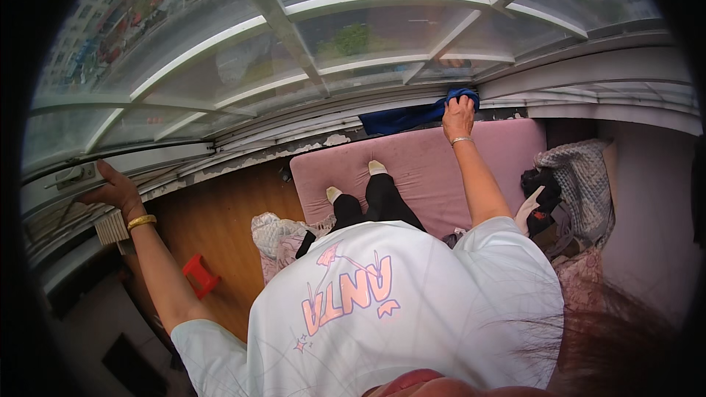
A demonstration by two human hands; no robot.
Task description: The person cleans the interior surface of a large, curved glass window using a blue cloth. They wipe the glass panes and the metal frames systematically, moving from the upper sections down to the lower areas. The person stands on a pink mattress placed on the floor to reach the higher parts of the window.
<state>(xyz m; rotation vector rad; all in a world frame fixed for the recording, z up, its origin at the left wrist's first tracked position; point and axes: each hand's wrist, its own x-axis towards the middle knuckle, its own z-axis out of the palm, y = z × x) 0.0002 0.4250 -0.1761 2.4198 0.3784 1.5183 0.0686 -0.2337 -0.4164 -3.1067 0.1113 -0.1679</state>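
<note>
My right hand (460, 116) is closed over a bunched end of a blue cloth (405, 117) at the right of the window sill. The rest of the cloth trails leftward along the window track (309, 124). At the far left, my left hand (117, 190) is against the window's side frame, thumb and fingers spread. Some of its fingertips are hard to make out there. Beside it, a white window handle (71, 176) is fixed to the frame. Both my feet, in light socks, are on a pink padded surface (419, 176) below the sill.
White-barred window panes (380, 27) arch across the front, with a street far below. Peeling paint (336, 139) lines the sill edge. A red stool (201, 275) stands on the wooden floor (237, 204). A quilted grey cover (584, 182) and clothes are piled at right.
</note>
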